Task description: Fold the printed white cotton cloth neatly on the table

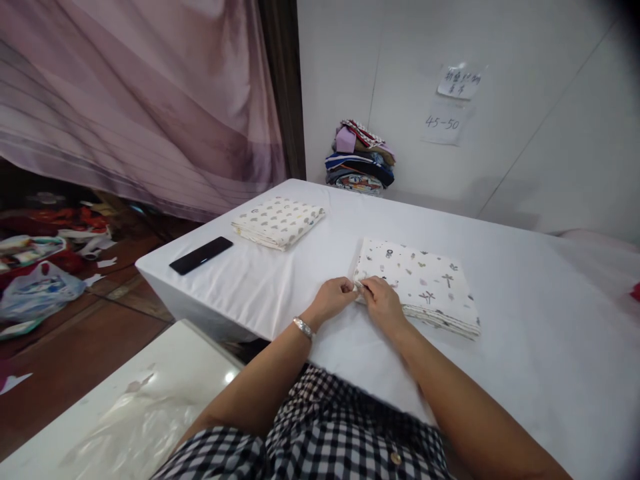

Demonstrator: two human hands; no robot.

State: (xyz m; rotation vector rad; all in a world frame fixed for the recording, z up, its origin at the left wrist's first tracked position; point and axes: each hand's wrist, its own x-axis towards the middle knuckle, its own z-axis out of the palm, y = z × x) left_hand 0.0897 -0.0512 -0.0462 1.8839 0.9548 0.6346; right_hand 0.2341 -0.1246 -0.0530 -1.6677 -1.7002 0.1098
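A folded white cloth (417, 280) printed with palm trees and small motifs lies flat in front of me, its layered edges facing me. My left hand (334, 295) pinches the cloth's near left corner, fingers closed. Right beside it, my right hand (381, 299) grips the same corner with thumb and fingers closed and its knuckles over the print. The fingertips of both hands almost meet there. Farther left rests a second folded white cloth (280, 221) with a grey pattern, touched by neither hand.
Both cloths lie on a white-covered table (540, 320). A black phone-like slab (201, 255) is near its left edge. Folded clothes (360, 160) are stacked at the back against the wall. At lower left stands a white surface (175, 353) with clear plastic (135, 433). A pink curtain (150, 87) hangs left.
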